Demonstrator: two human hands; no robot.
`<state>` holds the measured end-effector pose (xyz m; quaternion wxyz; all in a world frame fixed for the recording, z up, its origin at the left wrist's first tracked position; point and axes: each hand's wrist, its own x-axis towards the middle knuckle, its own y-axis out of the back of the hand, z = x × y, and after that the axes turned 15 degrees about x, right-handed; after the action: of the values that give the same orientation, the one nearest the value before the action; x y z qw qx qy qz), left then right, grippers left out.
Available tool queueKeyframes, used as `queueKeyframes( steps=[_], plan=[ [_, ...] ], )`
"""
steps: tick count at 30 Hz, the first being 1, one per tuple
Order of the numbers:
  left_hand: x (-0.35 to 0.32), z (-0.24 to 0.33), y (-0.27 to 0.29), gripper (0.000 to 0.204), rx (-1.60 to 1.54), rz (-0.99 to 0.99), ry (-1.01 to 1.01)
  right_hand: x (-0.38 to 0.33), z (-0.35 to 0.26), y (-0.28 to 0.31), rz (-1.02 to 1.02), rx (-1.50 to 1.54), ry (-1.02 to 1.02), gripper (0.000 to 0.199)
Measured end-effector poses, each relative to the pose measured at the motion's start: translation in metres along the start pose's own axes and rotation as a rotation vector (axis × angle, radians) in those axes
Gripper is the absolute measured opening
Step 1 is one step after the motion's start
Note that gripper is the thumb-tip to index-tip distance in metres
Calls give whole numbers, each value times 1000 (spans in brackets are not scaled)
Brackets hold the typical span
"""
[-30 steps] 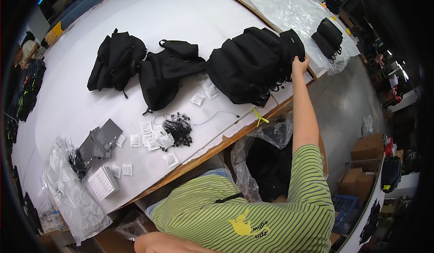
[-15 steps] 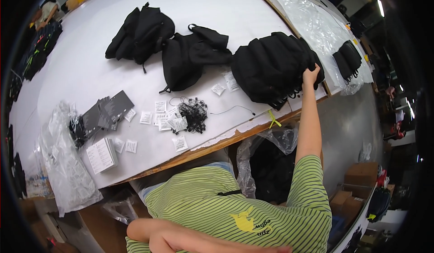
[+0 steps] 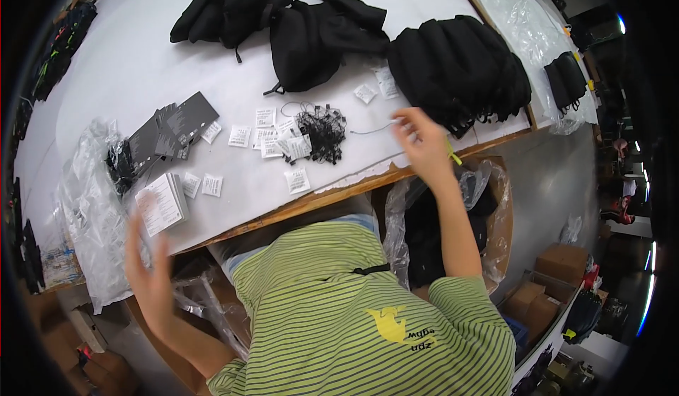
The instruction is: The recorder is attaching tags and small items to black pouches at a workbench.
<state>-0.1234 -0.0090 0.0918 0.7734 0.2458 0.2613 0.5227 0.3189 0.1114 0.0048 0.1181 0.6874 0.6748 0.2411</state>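
My right hand (image 3: 424, 148) hovers above the table's front edge, its loosely bent fingers over one end of a single thin dark cord (image 3: 371, 129). No grip on the cord shows. My left hand (image 3: 150, 272), smeared by motion, has its fingers apart in front of a stack of white printed cards (image 3: 162, 204). Between the hands lies a tangled heap of black cords (image 3: 322, 134). Small white packets (image 3: 298, 180) are scattered around it. Black backpacks rest beyond: a pile at the right (image 3: 456, 71), one in the middle (image 3: 308, 49) and one at the left (image 3: 233, 7).
Dark grey printed cards (image 3: 187, 124) fan out at left, beside a crumpled clear plastic bag (image 3: 92, 205). The wooden table edge (image 3: 304, 216) runs before me. Below it, a plastic-lined box (image 3: 498, 212) holds black items. Cardboard boxes (image 3: 559, 265) stand at lower right.
My right hand has left the backpack pile and come back left toward the lone cord. My left arm has swung from across my body to the left table edge. The view has shifted.
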Motion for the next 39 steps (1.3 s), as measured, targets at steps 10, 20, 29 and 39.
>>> queueKeyframes(
  steps=[10,20,29,39],
  plan=[
    [24,-139,-34,69,748,577,653,10,39,-61,-369,-513,206,15],
    [35,-82,-33,28,449,701,652,1,-42,-47,-197,695,-285,9],
    [50,24,-95,40,-291,629,118,-37,-107,-110,-226,707,-126,8],
    [49,39,-112,13,-121,656,58,-48,-130,-122,-329,672,-92,6]
  ],
)
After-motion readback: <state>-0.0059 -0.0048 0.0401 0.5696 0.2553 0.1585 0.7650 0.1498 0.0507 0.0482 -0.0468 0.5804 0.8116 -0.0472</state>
